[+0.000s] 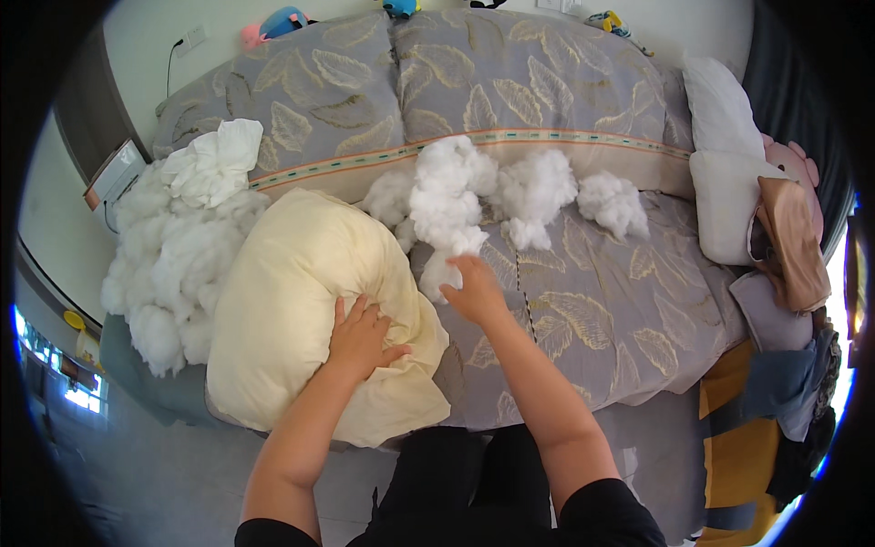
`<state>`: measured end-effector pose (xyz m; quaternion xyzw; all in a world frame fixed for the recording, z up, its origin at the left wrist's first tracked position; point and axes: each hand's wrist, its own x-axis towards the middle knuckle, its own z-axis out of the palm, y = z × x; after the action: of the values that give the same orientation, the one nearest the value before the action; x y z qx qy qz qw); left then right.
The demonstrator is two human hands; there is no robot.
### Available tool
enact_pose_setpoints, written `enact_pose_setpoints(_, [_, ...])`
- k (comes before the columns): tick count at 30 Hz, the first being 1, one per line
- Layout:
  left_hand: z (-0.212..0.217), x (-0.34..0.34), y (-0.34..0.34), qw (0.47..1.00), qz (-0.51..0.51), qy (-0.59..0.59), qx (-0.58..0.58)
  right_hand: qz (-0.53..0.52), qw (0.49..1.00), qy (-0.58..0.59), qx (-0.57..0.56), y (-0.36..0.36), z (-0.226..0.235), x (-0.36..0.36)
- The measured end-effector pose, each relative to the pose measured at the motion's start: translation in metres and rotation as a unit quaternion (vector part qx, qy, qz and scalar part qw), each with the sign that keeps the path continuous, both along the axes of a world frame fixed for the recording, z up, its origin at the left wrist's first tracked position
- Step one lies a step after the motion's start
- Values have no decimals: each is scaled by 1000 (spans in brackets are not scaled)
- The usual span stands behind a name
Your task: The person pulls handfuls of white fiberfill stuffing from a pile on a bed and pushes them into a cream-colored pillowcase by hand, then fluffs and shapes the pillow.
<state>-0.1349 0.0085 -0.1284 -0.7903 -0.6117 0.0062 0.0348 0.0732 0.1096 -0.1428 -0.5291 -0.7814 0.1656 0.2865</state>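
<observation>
A plump cream cushion cover [283,283] lies at the front left of the sofa, bulging, its right side creased and slack. My left hand [360,339] presses on that slack part with fingers spread. Just right of the cover, my right hand [476,290] has its thumb and fingers around the lower end of a white stuffing tuft [441,276]. This tuft touches a tall clump of stuffing [447,196] behind it. Two more clumps, a middle one [536,193] and a smaller one [612,204], sit farther right along the seat.
A large heap of stuffing [173,264] with crumpled white cloth [214,164] on top stands at the left end. The grey leaf-patterned sofa [592,310] spans the view. White pillows [725,201] and a brown cloth [791,246] are at its right end; soft toys [281,23] line the back.
</observation>
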Motion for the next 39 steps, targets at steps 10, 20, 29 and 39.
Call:
enact_pose_setpoints(10, [39,51,12,996,6,89,-30,-81,990,98,68,-4,3,38])
enact_pose_setpoints(20, [-24,179,-6,466,58,-860,-202,-4,908,417,23,-112,-23,96])
enact_pose_setpoints(29, [-55,145,2,337,134,-927,-93,-185,756,624,-66,-115,-21,139])
enact_pose_setpoints(39, [-28,169,-3,493,87,-861,-95,-97,874,464,-110,-124,-33,97])
